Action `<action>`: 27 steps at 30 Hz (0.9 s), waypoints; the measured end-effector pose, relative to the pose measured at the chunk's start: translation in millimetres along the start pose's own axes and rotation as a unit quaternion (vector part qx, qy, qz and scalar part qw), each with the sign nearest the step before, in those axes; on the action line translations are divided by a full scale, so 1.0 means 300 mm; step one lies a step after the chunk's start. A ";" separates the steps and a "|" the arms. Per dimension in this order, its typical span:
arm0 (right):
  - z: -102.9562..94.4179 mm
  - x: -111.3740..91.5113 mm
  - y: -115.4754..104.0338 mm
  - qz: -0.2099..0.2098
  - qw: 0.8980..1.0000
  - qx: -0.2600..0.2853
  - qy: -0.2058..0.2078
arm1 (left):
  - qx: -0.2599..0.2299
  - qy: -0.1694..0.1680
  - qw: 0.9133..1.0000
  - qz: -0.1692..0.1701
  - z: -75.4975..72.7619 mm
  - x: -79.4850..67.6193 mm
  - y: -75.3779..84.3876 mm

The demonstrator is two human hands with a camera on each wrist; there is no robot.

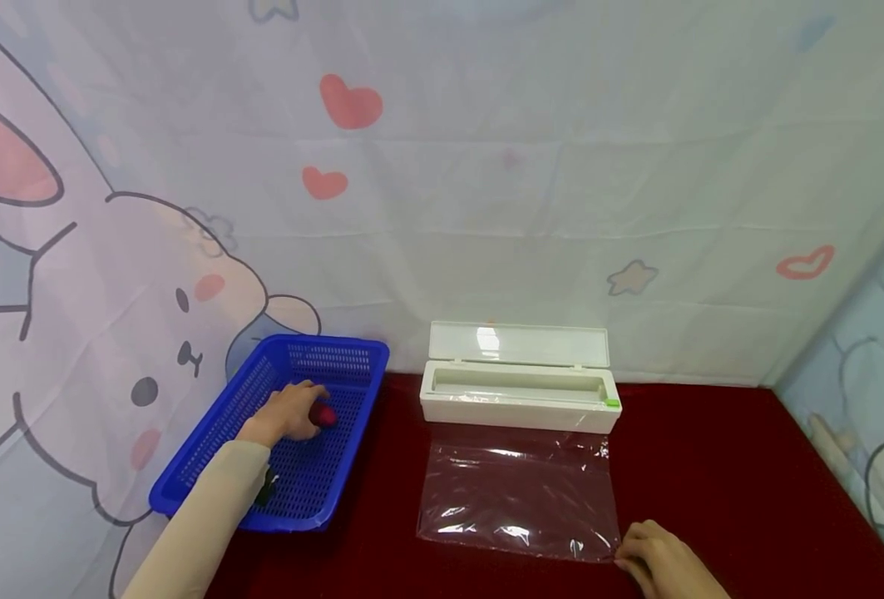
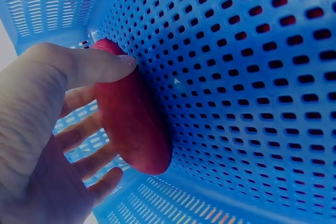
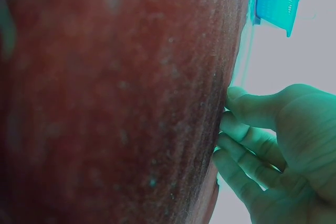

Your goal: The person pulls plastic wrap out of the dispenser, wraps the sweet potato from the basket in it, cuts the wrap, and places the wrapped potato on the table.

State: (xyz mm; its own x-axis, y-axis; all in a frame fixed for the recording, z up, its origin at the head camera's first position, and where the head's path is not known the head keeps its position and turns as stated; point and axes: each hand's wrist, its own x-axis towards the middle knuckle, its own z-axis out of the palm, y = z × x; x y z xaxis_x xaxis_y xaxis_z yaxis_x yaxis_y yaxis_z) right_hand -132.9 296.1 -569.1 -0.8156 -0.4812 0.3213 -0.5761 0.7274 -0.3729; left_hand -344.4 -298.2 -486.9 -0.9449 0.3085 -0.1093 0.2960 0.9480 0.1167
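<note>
My left hand [image 1: 295, 412] reaches into the blue plastic basket [image 1: 376, 366]. In the left wrist view a dark red, smooth, oblong vegetable [image 2: 134, 119] leans against the perforated basket bottom. The thumb lies across its upper part, with the other fingers behind it. Cling film [image 1: 516, 495] is spread over the dark red tabletop, drawn from a white cling film dispenser [image 1: 516, 418] with its lid raised. At the film's near right corner, my right hand [image 1: 662, 557] pinches the edge between thumb and fingers. The right wrist view shows those fingertips [image 3: 233, 93] low by the table surface.
Something dark green [image 1: 265, 489] lies in the basket, partly behind the left forearm. A green slider [image 1: 611, 403] sits at the dispenser's right end. Behind the table [image 1: 711, 466] hangs a printed cloth [image 1: 486, 166] with hearts and a rabbit.
</note>
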 end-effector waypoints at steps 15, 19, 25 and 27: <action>-0.009 0.003 -0.005 0.017 1.000 -0.001 -0.022 | -0.017 -0.011 1.000 -0.009 0.006 -0.003 -0.003; -0.018 0.004 -0.012 0.038 0.998 0.009 -0.046 | -0.019 -0.014 1.000 -0.010 0.010 -0.001 -0.004; -0.022 0.003 -0.017 0.046 0.998 0.013 -0.048 | -0.017 -0.007 1.000 -0.001 0.018 -0.002 -0.012; -0.020 0.002 -0.015 0.038 0.998 0.011 -0.039 | -0.013 -0.001 1.000 0.006 0.021 -0.002 -0.016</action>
State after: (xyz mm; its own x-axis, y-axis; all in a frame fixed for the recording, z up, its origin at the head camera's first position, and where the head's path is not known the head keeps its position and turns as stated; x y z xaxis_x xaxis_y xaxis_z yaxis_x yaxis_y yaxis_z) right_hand -130.4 295.4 -561.9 -0.8587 -0.4619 0.2218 -0.5118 0.7532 -0.4132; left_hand -344.3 -302.5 -493.6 -0.9408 0.3206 -0.1101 0.3042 0.9418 0.1432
